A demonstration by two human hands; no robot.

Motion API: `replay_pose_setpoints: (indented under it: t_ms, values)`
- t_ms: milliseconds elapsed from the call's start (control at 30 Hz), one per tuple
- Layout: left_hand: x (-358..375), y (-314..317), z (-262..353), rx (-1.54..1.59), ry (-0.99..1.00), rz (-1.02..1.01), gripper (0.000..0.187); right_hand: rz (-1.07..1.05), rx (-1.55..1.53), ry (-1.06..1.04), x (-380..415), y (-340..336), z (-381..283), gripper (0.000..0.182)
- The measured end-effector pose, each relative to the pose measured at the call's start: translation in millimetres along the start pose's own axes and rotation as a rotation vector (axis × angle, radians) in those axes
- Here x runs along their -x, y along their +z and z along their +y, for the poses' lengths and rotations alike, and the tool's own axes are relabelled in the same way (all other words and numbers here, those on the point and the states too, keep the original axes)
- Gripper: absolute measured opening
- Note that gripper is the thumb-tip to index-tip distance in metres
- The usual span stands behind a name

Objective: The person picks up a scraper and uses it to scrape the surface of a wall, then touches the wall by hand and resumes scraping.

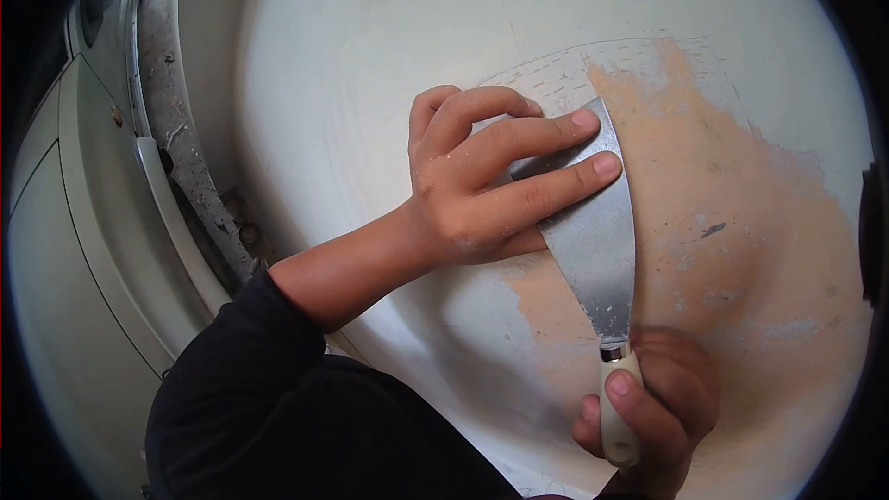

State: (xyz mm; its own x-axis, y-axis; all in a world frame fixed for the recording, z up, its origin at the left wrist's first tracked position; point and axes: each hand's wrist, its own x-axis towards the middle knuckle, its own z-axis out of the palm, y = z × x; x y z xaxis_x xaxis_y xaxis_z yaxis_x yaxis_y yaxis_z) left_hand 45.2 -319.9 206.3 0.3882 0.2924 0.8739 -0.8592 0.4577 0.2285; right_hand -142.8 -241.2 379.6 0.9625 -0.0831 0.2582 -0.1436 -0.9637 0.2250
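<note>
A putty knife [600,264] with a wide metal blade and a cream handle is held between my two hands, in front of a curved pale panel. My right hand [662,398] is closed around the handle, its thumb along the near side. Over the broad end of the blade lies my left hand [491,162], two fingers pressed flat on the metal. Its thumb passes behind the blade, where the tip is hidden. The other fingers curl at the blade's far edge, which they partly cover. Beyond the blade, a peach-coloured patch [713,185] spreads across the panel.
Pencil-like lines and short dashes mark the pale panel [352,56] above the patch. To the left are a vehicle door [83,241] and a dusty, dirty gap [199,176] with debris. A black sleeve [250,389] covers my left upper arm.
</note>
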Motion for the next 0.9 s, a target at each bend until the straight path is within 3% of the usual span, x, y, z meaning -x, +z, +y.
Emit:
replay_pose_setpoints:
  t_ms: [67, 200, 367, 467, 700, 767, 900]
  values:
    - [-0.9, -0.5, 1.4, 0.002, -0.028, -0.004, 0.046, 0.007, -0.164, -0.051, 3.2, 1.2, 12.1, 0.040]
    - [-1.5, -2.7, 3.6, 0.021, -0.052, -0.021, 0.046, 0.127, -0.118, -0.111, 3.5, 7.2, 12.6, 0.029]
    - [-2.7, -4.7, 4.6, 0.031, -0.067, -0.050, 0.046, -0.016, -0.157, -0.075, 6.5, -1.5, 15.0, 0.038]
    - [-1.5, -1.1, 5.0, 0.022, -0.054, -0.024, 0.047, 0.011, 0.005, 0.030, 0.0, -1.2, -9.8, 0.037]
    - [-2.9, -1.9, 3.5, 0.003, -0.059, -0.028, 0.048, 0.018, -0.132, -0.041, 7.1, -1.6, 4.5, 0.039]
    - [-2.1, -1.7, 3.2, 0.017, -0.036, -0.025, 0.049, -0.002, 0.036, 0.040, 2.6, -3.5, -13.0, 0.040]
    - [-0.1, -1.2, 1.7, 0.007, -0.032, -0.023, 0.049, 0.083, -0.020, 0.168, 0.2, 2.3, -16.8, 0.038]
